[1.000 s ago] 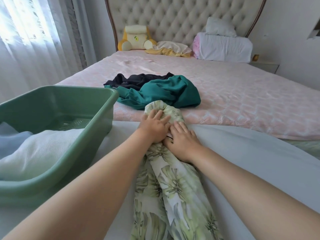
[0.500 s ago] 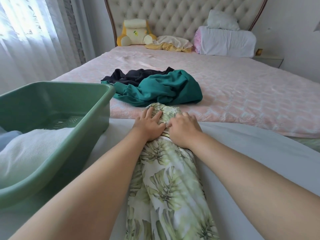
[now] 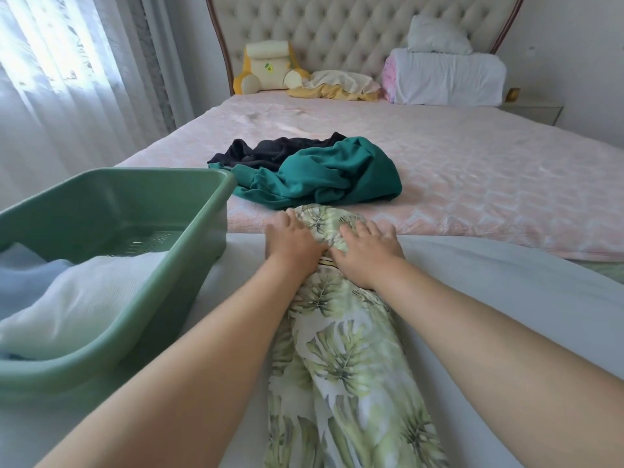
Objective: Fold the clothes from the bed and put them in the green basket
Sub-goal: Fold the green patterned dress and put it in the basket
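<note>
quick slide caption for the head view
Left hand and right hand press a leaf-print garment beside the green basket; teal garment and black garment lie beyond.

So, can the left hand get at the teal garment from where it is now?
Probably yes. The left hand rests on the leaf-print garment, just short of the teal garment, with nothing lying between them; it would need to lift off first.

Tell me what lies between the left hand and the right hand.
In the head view, the bunched far end of the leaf-print garment lies between the left hand and the right hand; both rest on it.
</note>
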A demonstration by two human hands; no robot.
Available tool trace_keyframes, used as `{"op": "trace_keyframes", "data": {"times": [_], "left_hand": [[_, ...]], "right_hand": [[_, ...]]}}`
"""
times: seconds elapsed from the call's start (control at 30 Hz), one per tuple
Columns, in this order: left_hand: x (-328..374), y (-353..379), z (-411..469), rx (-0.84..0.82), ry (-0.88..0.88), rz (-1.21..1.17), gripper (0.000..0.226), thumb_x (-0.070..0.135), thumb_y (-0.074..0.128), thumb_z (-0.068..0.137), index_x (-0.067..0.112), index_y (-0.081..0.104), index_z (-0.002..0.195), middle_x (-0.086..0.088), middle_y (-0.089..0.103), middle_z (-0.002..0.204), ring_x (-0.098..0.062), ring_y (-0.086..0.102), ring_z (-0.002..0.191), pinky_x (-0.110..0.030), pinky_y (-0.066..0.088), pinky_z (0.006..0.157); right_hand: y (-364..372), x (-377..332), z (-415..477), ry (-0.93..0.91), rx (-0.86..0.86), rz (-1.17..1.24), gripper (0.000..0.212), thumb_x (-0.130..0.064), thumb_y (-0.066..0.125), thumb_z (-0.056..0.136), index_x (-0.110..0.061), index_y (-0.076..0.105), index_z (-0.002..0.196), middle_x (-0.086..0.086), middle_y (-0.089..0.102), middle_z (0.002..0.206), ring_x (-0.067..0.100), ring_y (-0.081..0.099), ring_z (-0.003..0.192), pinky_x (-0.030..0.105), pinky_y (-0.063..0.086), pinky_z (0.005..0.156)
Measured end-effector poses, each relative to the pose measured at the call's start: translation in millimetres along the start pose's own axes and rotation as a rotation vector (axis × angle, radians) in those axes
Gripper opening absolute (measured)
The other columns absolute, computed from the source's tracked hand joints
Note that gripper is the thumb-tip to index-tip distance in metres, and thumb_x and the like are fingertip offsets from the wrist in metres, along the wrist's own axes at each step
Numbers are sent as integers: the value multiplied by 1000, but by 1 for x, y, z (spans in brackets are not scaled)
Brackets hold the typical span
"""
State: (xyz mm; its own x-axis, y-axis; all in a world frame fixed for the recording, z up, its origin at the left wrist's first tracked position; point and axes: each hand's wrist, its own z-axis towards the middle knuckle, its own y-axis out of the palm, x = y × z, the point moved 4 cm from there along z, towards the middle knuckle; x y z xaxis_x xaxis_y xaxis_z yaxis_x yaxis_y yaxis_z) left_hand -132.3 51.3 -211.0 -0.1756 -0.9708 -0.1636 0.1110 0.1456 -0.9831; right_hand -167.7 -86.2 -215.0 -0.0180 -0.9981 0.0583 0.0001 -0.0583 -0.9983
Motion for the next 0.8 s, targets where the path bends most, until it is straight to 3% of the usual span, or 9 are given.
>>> {"op": "trace_keyframes", "data": {"times": [0.07, 0.13, 0.33, 0.43, 0.5, 0.6, 0.7, 0.8], "left_hand": [[7, -19, -18, 126, 69, 86, 51, 42, 36, 101, 14, 46, 142, -14, 31, 153, -30, 30, 135, -43, 36, 99], [12, -30, -36, 187, 158, -4, 40, 30, 43, 96, 17, 54, 132, -10, 42, 143, -29, 35, 130, -41, 35, 99], [10, -37, -105, 325, 375, -349, 38, 15, 45, 92, 21, 57, 128, 0, 54, 130, -25, 46, 119, -34, 35, 94], [-1, -39, -141, 330, 448, -510, 41, 1, 46, 83, 20, 61, 116, 0, 56, 118, -24, 49, 110, -36, 43, 90], [-5, -45, -168, 308, 581, -566, 46, -8, 50, 70, 19, 61, 106, 3, 56, 110, -22, 49, 104, -41, 48, 83], [-5, -51, -210, 203, 776, -472, 60, -9, 54, 58, 24, 59, 109, 7, 54, 111, -17, 47, 104, -33, 46, 85], [-4, -50, -241, 116, 832, -448, 66, 1, 63, 63, 31, 56, 122, 10, 53, 118, -14, 45, 111, -26, 40, 94], [-4, -58, -259, 125, 827, -628, 54, 3, 67, 70, 28, 71, 118, 10, 64, 118, -8, 54, 108, -20, 43, 97]], "right_hand": [[-7, -6, -13, -23, 65, -15, 66, -58, 20, 102, -25, 20, 158, 12, 21, 165, 31, 14, 152, 58, 12, 120], [-15, -10, -31, -41, 100, 41, 61, -55, 24, 104, -24, 26, 156, 10, 27, 162, 29, 18, 151, 54, 16, 120], [-34, -13, -100, -154, 162, 297, 47, -30, 38, 102, -22, 42, 148, 3, 41, 153, 25, 34, 141, 44, 28, 114], [-37, -6, -137, -166, 163, 379, 43, -25, 43, 101, -23, 49, 144, 3, 47, 144, 26, 43, 132, 41, 35, 108], [-38, -3, -160, -202, 147, 402, 43, -22, 44, 102, -21, 49, 144, 2, 46, 147, 24, 41, 136, 39, 32, 111], [-36, 0, -189, -229, 75, 400, 48, -17, 42, 103, -18, 40, 151, 1, 34, 159, 20, 31, 146, 33, 23, 119], [-32, 0, -211, -255, 4, 362, 54, -18, 37, 104, -17, 30, 157, 2, 20, 166, 17, 19, 152, 32, 15, 123], [-31, -7, -231, -305, -43, 309, 56, -20, 34, 105, -18, 21, 160, 3, 11, 168, 15, 9, 154, 33, 10, 125]]}}
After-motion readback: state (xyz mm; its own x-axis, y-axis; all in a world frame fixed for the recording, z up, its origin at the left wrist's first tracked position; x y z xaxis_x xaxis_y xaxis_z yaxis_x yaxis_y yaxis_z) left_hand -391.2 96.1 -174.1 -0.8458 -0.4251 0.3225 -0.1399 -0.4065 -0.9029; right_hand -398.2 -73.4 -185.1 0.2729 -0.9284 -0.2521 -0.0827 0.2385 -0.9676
